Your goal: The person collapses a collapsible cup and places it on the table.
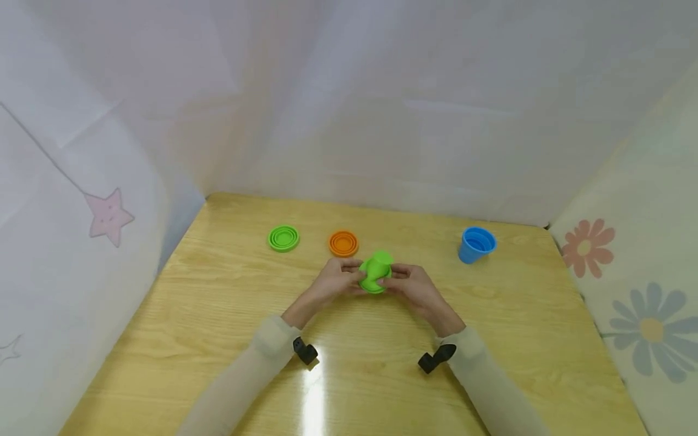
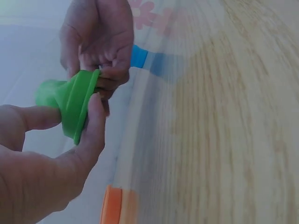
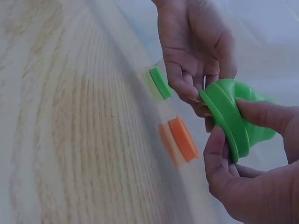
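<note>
Both hands hold a green collapsible cup point(image 1: 377, 270) above the middle of the table. Its wide rim faces down toward the person and its narrow base points up and away. The left hand point(image 1: 335, 280) pinches one side, thumb on the cup's wall and fingers at the rim, as the left wrist view shows on the green cup point(image 2: 77, 105). On the opposite side the right hand point(image 1: 415, 287) pinches it the same way. In the right wrist view the wall of the green cup point(image 3: 233, 116) looks dented and partly folded under the thumb.
Behind the hands, a flattened green collapsible cup point(image 1: 283, 238) and a flattened orange one point(image 1: 343, 243) lie on the wooden table point(image 1: 218, 290). A blue cup point(image 1: 477, 244) stands expanded at the back right. Pale cloth walls point(image 1: 349, 121) border the table at the back and sides.
</note>
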`<action>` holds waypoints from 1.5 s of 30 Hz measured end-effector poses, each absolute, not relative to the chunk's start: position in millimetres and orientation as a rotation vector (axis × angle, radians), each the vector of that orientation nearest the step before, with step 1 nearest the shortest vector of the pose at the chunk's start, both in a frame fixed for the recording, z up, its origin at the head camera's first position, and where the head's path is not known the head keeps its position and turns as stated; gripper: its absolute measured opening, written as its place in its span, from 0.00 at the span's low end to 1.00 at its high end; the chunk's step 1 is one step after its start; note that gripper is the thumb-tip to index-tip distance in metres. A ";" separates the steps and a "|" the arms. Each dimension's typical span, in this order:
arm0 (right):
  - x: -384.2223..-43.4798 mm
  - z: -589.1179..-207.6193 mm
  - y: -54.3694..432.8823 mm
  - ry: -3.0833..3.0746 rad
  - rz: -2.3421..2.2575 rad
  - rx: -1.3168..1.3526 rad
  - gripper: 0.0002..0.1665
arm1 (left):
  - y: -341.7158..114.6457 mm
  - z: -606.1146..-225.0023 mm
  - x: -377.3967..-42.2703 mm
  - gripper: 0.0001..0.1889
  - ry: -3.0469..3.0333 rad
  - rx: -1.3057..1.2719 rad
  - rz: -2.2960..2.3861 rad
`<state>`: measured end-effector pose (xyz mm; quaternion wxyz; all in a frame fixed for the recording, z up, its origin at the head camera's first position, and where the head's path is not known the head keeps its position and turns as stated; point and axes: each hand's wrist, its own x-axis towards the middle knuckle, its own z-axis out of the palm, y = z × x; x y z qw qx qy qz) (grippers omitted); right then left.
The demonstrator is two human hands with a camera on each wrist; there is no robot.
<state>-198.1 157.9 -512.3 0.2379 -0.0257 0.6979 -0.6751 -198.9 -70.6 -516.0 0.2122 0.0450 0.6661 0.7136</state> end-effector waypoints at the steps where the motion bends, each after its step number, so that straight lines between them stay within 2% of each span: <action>1: -197.0 -510.6 158.0 1.924 -1.839 -0.060 0.36 | -68.7 -516.2 -198.7 0.22 1.895 0.120 1.971; 8: -197.2 -506.6 151.9 2.073 -1.758 -0.092 0.43 | -57.7 -506.1 -198.7 0.21 2.217 0.095 1.883; 20: -202.4 -504.7 151.4 2.005 -1.815 -0.041 0.40 | -56.3 -505.5 -199.3 0.22 2.247 0.089 1.890; 31: -208.0 -511.7 157.8 1.973 -1.806 -0.022 0.39 | -62.3 -503.1 -199.8 0.19 2.132 0.239 1.886; 35: -208.0 -510.2 158.2 1.959 -1.816 -0.010 0.40 | -70.7 -501.8 -202.4 0.22 1.999 0.292 1.883; 45: -208.2 -500.7 157.8 1.945 -1.823 -0.065 0.35 | -90.2 -494.3 -209.0 0.28 1.790 0.387 1.901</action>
